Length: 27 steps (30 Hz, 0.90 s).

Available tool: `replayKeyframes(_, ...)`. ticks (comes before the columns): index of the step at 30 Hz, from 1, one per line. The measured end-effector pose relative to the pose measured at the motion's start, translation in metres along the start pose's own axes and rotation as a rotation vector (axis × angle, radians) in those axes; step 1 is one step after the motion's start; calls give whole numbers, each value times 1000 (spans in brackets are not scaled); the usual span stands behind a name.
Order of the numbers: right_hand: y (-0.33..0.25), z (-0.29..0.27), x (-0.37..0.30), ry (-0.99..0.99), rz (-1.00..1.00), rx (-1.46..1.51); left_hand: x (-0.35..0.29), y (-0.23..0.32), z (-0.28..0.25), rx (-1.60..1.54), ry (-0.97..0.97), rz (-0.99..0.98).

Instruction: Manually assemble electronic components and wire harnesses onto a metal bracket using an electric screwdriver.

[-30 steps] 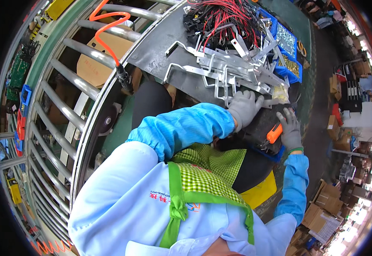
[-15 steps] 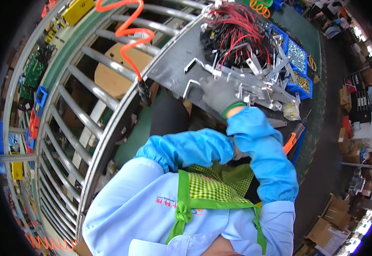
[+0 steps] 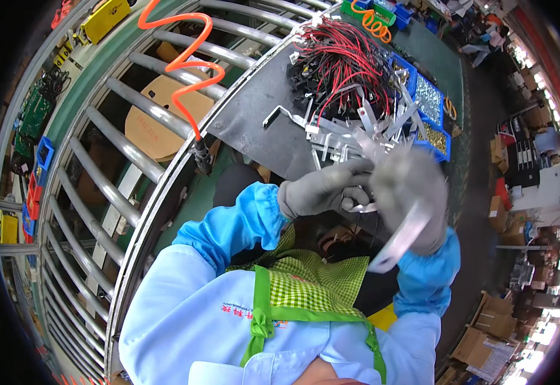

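Observation:
My right hand, in a grey work glove, is smeared by motion in front of my body. Its fingers are closed on a flat silver metal bracket, whose end with a hole sticks out toward my apron. Close by on the left, my gloved left hand has its fingers curled in a pinch. A small silver metal piece shows at those fingertips; whether it belongs to the same bracket I cannot tell. Beyond both hands, a pile of similar metal brackets lies on the grey worktop.
Red and black cables lie heaped behind the brackets. Blue bins of small hardware line the right side. An orange coiled hose hangs down to a tool beside the roller conveyor on my left.
My right hand has drawn back from the bracket pile toward my body, bringing a bracket along. My left hand, hidden behind the right arm before, has come up beside it.

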State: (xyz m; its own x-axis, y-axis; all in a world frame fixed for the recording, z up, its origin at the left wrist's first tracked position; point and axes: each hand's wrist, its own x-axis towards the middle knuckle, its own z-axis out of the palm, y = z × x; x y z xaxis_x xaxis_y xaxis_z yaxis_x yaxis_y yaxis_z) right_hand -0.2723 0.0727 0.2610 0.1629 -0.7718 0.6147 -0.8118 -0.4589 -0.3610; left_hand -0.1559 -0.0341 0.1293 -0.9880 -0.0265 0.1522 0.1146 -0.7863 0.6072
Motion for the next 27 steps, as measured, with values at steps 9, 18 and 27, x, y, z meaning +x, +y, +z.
replayKeyframes(9, 4, 12, -63, 218, 846, 274, 21, 30, 8, 181, 119, 76)
replayKeyframes(18, 63, -9, -34, 90, 1021, 458, 45, 62, -79, 1696, 904, 655)
replayKeyframes(27, 147, 46, -5, 198, 1034, 319, 64, 54, -29, 1464, 347, 481)
